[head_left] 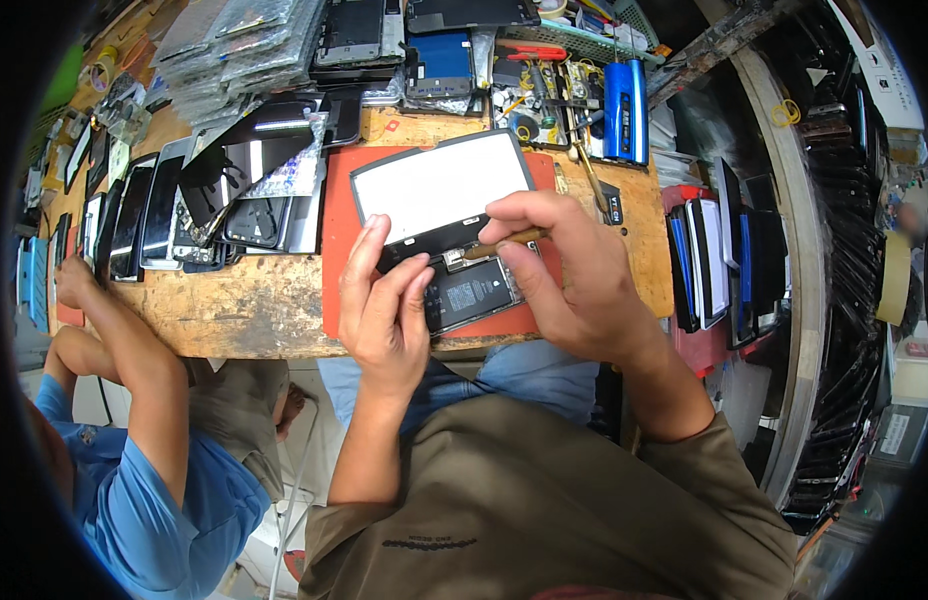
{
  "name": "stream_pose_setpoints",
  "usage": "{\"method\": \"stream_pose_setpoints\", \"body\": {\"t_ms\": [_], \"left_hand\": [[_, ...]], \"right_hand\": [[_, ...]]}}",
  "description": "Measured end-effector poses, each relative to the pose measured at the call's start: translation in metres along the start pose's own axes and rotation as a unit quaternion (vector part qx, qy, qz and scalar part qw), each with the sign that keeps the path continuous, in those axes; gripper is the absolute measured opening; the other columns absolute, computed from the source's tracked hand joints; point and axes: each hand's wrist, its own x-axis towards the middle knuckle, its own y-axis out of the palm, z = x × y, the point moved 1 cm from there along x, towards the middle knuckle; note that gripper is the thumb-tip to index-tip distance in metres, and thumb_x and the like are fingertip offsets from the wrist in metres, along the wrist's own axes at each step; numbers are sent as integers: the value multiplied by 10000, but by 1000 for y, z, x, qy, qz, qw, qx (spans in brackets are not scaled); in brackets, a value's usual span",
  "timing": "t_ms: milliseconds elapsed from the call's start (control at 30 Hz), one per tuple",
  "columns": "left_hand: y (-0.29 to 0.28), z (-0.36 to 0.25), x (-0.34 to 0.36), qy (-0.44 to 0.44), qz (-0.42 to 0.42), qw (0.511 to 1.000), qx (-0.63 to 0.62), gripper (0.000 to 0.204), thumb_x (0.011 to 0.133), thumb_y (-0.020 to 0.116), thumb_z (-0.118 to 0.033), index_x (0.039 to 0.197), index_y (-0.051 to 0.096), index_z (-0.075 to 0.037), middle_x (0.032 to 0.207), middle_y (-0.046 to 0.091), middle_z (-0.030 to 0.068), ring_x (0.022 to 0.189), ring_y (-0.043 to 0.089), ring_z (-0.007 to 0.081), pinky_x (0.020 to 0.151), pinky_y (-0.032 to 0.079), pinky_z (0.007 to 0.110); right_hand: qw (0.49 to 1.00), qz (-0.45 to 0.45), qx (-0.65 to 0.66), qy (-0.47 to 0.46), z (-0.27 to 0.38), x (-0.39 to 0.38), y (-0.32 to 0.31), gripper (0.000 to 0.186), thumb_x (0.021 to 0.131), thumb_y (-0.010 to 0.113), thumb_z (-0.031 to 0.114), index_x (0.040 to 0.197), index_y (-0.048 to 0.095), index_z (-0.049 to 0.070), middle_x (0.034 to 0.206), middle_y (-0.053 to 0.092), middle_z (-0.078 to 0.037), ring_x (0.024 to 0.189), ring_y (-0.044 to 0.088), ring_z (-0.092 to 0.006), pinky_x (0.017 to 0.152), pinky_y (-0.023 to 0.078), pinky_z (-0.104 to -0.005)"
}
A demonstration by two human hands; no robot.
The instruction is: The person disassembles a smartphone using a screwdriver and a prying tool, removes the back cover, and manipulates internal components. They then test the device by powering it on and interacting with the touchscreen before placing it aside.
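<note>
An opened phone lies in front of me, its dark body (470,296) showing a black battery. Beyond it a panel with a white inner face and black border (439,183) leans back. My left hand (382,312) has its fingertips on the phone's left side, close to the seam between body and panel. Pinched in my right hand (574,270) is a slim brown stick-like tool (522,237). Its tip points left, at a small metallic part (454,258) near the body's upper edge. The fingertips hide part of the contact area.
A red mat (349,310) lies under the phone on a worn wooden bench (234,310). Phones and screens (249,160) crowd the left, with wrapped stacks (224,50) behind. A blue device (625,110) stands at right. Beside me sits another person in a blue shirt (174,500).
</note>
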Motion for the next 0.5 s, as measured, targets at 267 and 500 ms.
{"method": "stream_pose_setpoints", "body": {"t_ms": [267,500], "left_hand": [[3,-1,5,-5,19,999,32,114,913,747,28,1023,770,15,1531,533,264,1436,523,426,1149,485,502],[2,-1,4,-18,31,999,24,116,908,752,27,1022,772,18,1539,518,266,1433,525,421,1153,481,493]], "right_hand": [[997,47,-57,16,-10,-5,9,280,952,632,-50,1228,581,-47,1095,685,-209,1001,701,-398,856,571,-456],[997,60,-52,24,-13,-3,12,262,958,618,-44,1217,581,-47,1086,682,-211,996,699,-401,858,569,-462]]}}
